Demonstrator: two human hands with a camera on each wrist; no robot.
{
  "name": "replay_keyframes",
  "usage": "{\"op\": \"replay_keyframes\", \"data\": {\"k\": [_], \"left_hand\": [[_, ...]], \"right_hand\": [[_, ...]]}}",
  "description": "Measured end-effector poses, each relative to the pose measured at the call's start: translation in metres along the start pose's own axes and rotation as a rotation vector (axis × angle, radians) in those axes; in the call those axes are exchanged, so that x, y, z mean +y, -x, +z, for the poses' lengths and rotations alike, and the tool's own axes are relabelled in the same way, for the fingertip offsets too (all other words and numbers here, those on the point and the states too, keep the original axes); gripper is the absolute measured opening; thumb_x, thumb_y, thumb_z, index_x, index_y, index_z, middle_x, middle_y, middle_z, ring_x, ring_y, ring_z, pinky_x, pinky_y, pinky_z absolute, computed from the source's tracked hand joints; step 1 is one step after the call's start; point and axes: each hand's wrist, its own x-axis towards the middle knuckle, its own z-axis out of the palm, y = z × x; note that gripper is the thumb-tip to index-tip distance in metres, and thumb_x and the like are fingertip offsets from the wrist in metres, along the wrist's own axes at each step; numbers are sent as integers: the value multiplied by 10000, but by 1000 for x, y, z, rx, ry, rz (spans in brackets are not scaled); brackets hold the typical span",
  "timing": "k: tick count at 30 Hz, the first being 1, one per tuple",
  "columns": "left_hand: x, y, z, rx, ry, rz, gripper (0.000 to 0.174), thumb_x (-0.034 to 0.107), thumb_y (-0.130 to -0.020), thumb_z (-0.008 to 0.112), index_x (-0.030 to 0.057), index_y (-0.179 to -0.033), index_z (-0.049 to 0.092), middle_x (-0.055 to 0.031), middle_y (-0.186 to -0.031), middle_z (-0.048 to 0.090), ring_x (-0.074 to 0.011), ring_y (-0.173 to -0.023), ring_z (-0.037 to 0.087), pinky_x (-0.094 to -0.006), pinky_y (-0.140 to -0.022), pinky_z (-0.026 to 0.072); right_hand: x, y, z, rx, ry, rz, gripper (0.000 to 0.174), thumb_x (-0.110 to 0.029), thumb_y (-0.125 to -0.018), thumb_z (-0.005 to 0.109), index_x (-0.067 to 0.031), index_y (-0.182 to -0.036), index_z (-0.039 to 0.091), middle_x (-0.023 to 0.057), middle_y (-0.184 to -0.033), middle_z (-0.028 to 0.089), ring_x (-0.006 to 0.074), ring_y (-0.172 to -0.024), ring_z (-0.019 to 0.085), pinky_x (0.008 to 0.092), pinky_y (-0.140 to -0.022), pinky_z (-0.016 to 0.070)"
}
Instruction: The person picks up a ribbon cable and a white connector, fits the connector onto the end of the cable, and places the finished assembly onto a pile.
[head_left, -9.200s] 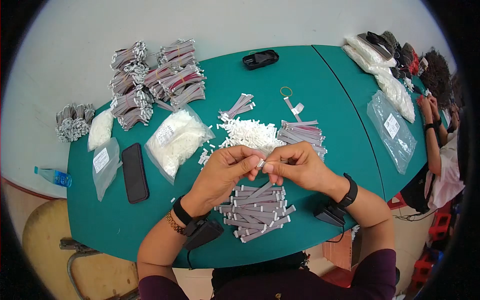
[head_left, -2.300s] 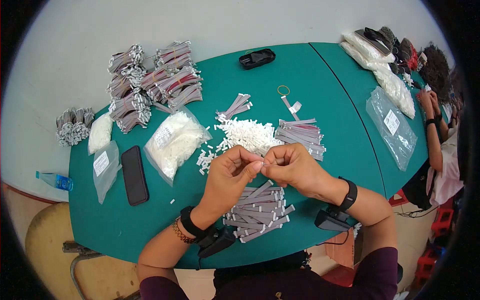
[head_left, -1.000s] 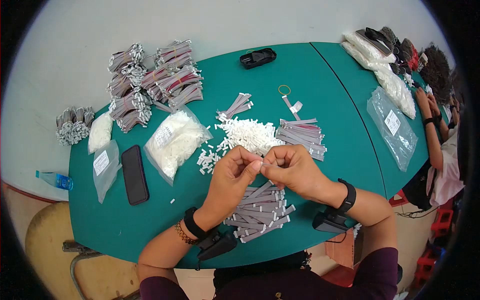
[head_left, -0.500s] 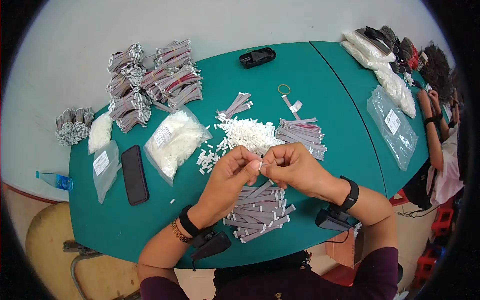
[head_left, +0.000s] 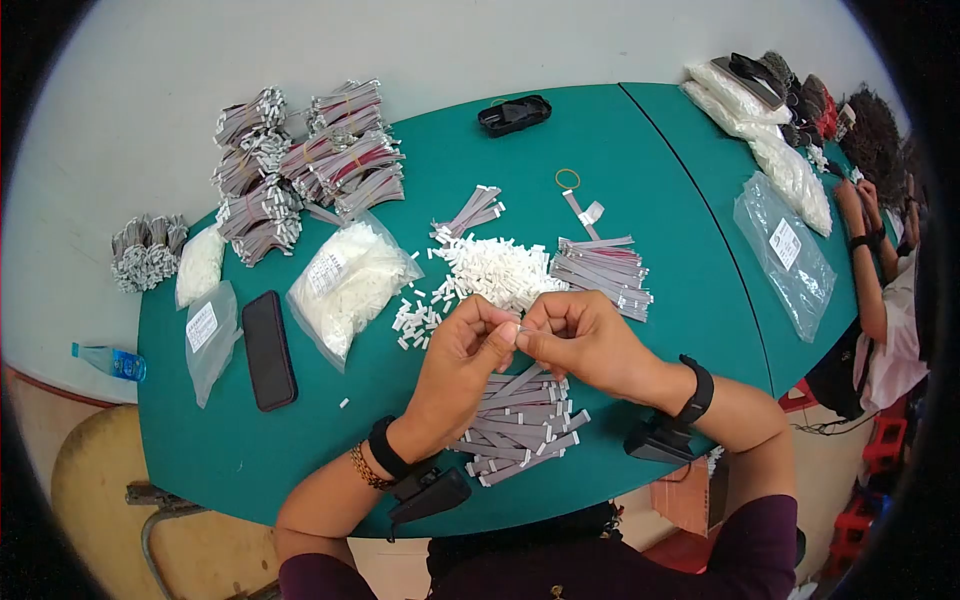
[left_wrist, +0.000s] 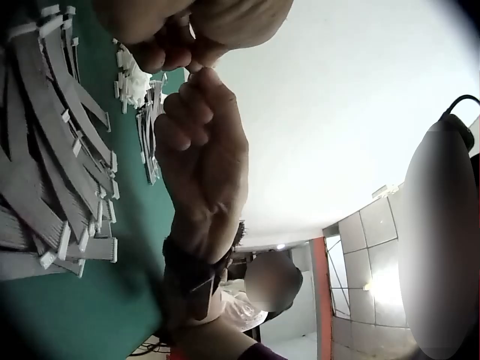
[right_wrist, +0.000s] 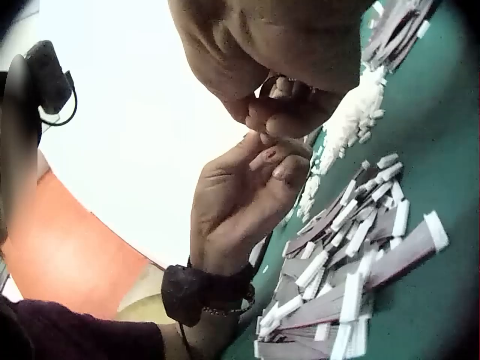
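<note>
My left hand point(head_left: 462, 352) and right hand point(head_left: 592, 340) meet fingertip to fingertip in the head view, pinching a small pale piece point(head_left: 521, 328) that the fingers mostly hide. Just beyond them lies a heap of white connectors point(head_left: 500, 270). Beneath and nearer my body is a pile of grey ribbon cables point(head_left: 520, 425) with white ends. Another bundle of grey cables point(head_left: 603, 275) rests beyond the right hand. In the left wrist view the right hand point(left_wrist: 206, 150) has its fingers curled; the right wrist view shows the left hand point(right_wrist: 244, 199) likewise.
Left on the green table point(head_left: 300, 460) are a phone point(head_left: 270, 350), a bag of white parts point(head_left: 350, 280), an empty plastic bag point(head_left: 212, 340) and stacked cable bundles point(head_left: 345, 150). A black case point(head_left: 515, 116) stands at the back. Another person's arms point(head_left: 870, 260) reach in at the right.
Both hands stay together over the cable pile, with only slight shifts of fingers and wrists. The white connector seen between the fingers earlier is now mostly covered.
</note>
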Motion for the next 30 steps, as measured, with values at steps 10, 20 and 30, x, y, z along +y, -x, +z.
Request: {"op": "replay_keyframes", "data": {"k": [10, 20, 30], "left_hand": [[12, -1, 0, -79, 128, -104, 87, 127, -905, 542, 54, -934, 505, -10, -795, 539, -75, -704, 461, -228, -641, 365], [1, 1, 3, 9, -51, 59, 107, 139, -909, 541, 45, -914, 489, -7, -787, 517, -63, -705, 448, -214, -637, 363], [1, 2, 2, 14, -43, 54, 115, 139, -903, 553, 47, -915, 485, -9, -786, 515, -75, -700, 438, -213, -641, 353]], "right_hand": [[-6, -1, -1, -6, -56, 94, 117, -111, -825, 603, -26, -751, 574, 1, -600, 537, 40, -473, 455, 193, -425, 356], [-3, 3, 6, 55, -130, 78, 101, -100, -830, 589, -26, -761, 582, -4, -598, 546, 43, -480, 466, 187, -434, 360], [-8, 2, 1, -1, 29, 11, 133, -139, -846, 609, -29, -778, 580, -3, -607, 537, 45, -483, 470, 197, -431, 367]]}}
